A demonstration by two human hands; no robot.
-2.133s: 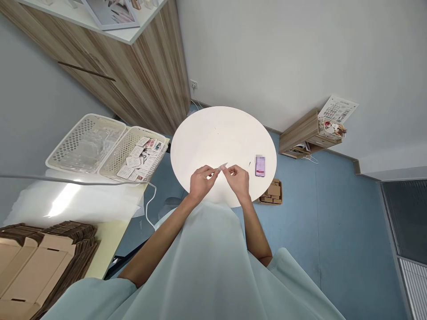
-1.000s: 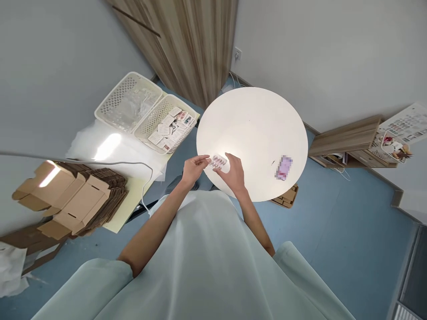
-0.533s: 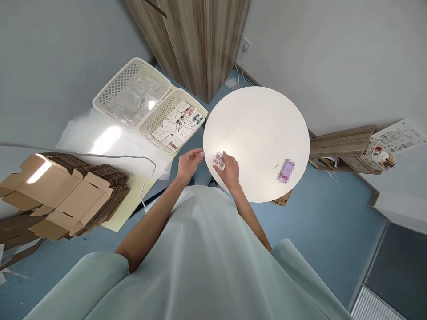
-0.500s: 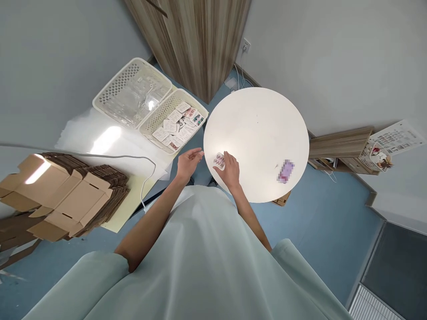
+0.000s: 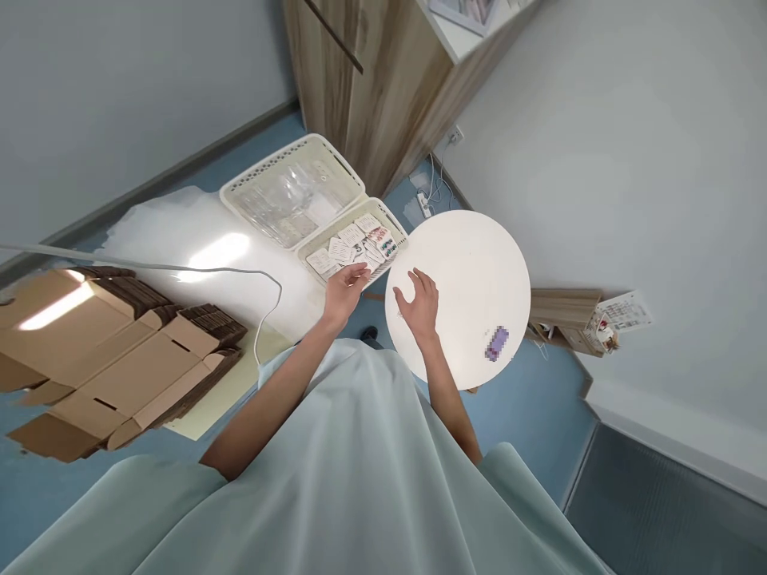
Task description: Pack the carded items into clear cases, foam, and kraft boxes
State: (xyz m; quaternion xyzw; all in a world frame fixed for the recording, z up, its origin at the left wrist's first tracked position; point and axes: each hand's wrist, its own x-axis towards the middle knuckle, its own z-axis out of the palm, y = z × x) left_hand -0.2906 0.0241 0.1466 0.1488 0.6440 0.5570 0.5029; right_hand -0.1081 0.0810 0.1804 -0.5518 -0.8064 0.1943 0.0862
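My right hand (image 5: 420, 307) is over the near left part of the round white table (image 5: 473, 263), thumb and fingers spread apart with nothing between them. Beside its thumb, a few small faint marks (image 5: 400, 314) show on the tabletop, too unclear to name. My left hand (image 5: 344, 295) hovers in front of a white basket (image 5: 307, 246), its fingers loosely bent and apart, with nothing visible in them. Inside that basket lie several small printed cards (image 5: 353, 243), a few bearing coloured nail-like pieces.
Another basket (image 5: 231, 194) holds clear plastic packaging. Flat cardboard boxes (image 5: 132, 359) are stacked on the left, with a grey cable (image 5: 240, 270) running behind them. A blurred purple item (image 5: 497, 343) lies on the round table. Behind stands a wooden cabinet (image 5: 371, 88).
My right hand has come off the card with pink nail-like pieces and its fingers have spread. That card no longer shows clearly. The camera view has shifted; my left hand remains near the basket.
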